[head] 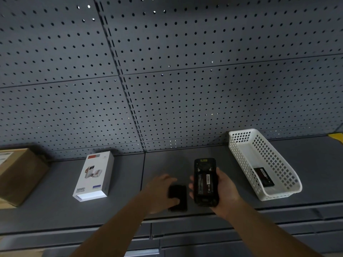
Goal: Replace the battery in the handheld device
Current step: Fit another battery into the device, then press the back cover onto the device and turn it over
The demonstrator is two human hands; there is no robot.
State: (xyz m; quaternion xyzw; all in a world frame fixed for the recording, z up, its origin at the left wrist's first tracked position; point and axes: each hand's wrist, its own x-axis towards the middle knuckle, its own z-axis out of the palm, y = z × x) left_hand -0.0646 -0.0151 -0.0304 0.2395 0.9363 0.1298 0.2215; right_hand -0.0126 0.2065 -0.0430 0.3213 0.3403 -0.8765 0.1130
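Observation:
My right hand grips a black handheld device, back side up, above the grey shelf. Its back cover is off and a black battery with a label sits in the bay. My left hand closes around a flat black piece, probably the back cover, at the shelf surface just left of the device. A second black battery lies inside a white perforated basket to the right.
A white power bank box lies on the shelf at left, a brown cardboard box at far left. A grey pegboard wall rises behind. Grey drawers run below the shelf edge.

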